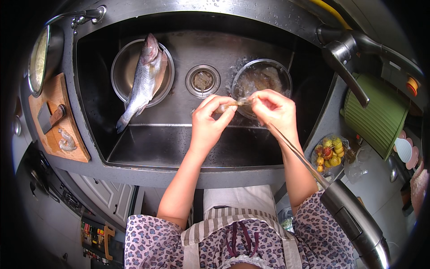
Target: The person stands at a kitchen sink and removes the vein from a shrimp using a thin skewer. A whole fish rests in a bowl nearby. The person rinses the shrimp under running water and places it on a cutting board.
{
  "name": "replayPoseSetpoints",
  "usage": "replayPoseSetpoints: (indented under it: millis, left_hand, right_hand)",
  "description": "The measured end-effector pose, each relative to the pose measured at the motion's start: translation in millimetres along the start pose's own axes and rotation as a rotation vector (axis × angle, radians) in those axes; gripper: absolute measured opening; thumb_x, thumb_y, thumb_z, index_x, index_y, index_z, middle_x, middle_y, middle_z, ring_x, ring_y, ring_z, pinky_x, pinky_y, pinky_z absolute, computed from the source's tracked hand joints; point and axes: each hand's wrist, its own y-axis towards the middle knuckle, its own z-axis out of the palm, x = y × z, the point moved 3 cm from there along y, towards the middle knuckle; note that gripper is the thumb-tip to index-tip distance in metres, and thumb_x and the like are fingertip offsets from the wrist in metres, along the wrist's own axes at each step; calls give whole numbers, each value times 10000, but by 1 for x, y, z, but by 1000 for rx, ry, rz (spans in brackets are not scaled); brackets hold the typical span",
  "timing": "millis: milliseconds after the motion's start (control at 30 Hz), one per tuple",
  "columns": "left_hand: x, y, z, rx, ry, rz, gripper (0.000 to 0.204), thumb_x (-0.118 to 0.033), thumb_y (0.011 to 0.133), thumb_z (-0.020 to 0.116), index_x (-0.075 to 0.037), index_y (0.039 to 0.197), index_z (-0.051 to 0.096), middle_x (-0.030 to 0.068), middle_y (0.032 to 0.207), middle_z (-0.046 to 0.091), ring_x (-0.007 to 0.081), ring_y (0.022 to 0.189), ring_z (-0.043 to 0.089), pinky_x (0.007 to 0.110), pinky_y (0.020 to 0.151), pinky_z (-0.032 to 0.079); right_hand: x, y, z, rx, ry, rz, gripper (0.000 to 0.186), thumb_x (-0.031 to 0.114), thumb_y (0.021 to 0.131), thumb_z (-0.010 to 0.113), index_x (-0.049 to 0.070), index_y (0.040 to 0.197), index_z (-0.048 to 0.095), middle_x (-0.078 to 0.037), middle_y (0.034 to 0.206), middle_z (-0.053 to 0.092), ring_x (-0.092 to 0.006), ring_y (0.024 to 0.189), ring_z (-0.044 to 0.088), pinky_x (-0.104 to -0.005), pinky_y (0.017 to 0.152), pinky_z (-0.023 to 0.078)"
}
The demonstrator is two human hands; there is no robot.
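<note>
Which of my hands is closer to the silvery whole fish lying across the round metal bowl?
Left. Your bare left hand is to the right of the fish, apart from it; your bare right hand is farther right, by the other round bowl.

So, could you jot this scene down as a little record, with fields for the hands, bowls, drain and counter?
Left hand: pinching what looks like a shrimp
Right hand: pinching at its other end
Left bowl: metal; a whole fish lies across it, tail past the near rim
Right bowl: wet, pale contents, unclear
Drain: between the bowls, scraps inside
Counter, left: wooden board with cleaver
Counter, right: bagged fruit
</note>
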Motion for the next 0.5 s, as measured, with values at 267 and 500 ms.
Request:
replayPoseSetpoints:
  millis: [267, 500]
  left_hand:
    - [19, -5, 3, 45, -455, -253, 151, -44, 876, 672, -10, 1021, 649, -29, 954, 592, 40, 840, 533, 192, 744, 445]
    - [9, -5, 21, 127, -534, -290, 157, -62, 890, 667, -21, 1040, 649, -24, 971, 623, 40, 853, 538, 191, 756, 442]
  right_hand:
    - [5, 26, -19, 131, 752, -1, 186, 28, 921, 574, -60, 1070, 641, -113, 870, 653, -73, 644, 538, -210, 513, 449]
    - [0, 39, -4, -20, -776, -688, 412, -31, 797, 618, 83, 1193, 633, -165, 1175, 606, -300, 896, 649, -341, 774, 536]
